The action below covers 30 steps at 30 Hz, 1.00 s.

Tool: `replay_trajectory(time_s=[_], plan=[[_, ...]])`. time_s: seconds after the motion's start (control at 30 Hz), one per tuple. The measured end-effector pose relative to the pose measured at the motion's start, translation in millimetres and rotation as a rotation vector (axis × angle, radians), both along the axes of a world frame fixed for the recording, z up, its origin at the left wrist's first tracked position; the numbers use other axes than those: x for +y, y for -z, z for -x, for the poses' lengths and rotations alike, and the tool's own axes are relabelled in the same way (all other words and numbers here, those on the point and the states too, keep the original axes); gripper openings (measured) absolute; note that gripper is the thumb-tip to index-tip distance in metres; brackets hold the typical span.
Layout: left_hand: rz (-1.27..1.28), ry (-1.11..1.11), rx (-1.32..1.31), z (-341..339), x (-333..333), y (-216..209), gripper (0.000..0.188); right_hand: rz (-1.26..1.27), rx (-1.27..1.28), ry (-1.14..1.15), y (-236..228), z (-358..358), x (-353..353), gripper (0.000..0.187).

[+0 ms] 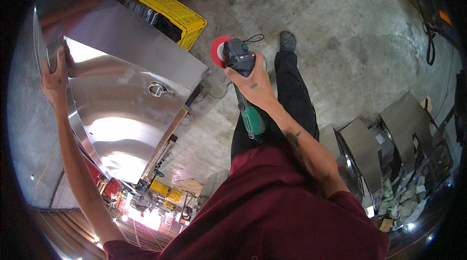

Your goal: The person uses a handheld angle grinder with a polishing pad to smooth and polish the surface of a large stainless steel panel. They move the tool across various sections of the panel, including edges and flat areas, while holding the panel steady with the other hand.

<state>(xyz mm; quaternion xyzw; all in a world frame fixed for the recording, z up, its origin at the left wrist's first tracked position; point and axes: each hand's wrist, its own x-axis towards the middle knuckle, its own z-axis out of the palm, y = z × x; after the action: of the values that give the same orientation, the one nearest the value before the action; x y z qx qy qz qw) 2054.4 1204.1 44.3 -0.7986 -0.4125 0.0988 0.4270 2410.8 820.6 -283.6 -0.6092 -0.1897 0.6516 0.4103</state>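
Observation:
My right hand (254, 84) is wrapped round an angle grinder (251, 118) with a green body and a dark head. A red disc (220, 51) with a pale centre sits on the grinder's head and points to the left, beside the metal box. At the left, my left hand (54, 79) grips the far-left edge of a large, shiny sheet-metal box (129, 107), its thumb and fingers on either side of the edge. A round metal fitting with a small lever (156, 89) is set in the box's bright face.
A yellow plastic crate (175, 12) holding dark items stands beyond the box. A thin cable (219, 96) trails over the concrete floor (335, 12). Several bent metal sheets (360, 150) and crumpled pale cloths (403, 197) lie at the lower right. A wooden bar (167, 136) runs under the box.

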Motion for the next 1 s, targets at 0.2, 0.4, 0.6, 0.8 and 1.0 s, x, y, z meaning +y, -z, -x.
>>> replay_trajectory(time_s=[0.2,0.4,0.6,0.8,1.0], plan=[[0.062,-0.193,-0.07,-17.2,-3.3,-2.1,0.079,-0.042,0.022,0.074,-17.1,-8.5,-6.5,0.089],[0.045,-0.119,0.005,9.9,13.5,-8.1,0.086,-0.061,0.038,0.073,-28.3,-10.9,-6.7,0.089],[0.06,-0.047,0.08,19.5,16.7,-10.5,0.083,-0.056,0.073,0.081,-30.7,-8.0,-9.0,0.091],[0.043,-0.087,-0.069,-7.7,1.6,-3.7,0.074,-0.042,0.074,0.075,-32.0,-6.7,-9.3,0.091],[-0.006,-0.084,-0.078,-12.2,-2.4,0.9,0.074,-0.028,0.098,0.053,-39.5,-8.6,-10.5,0.091]])
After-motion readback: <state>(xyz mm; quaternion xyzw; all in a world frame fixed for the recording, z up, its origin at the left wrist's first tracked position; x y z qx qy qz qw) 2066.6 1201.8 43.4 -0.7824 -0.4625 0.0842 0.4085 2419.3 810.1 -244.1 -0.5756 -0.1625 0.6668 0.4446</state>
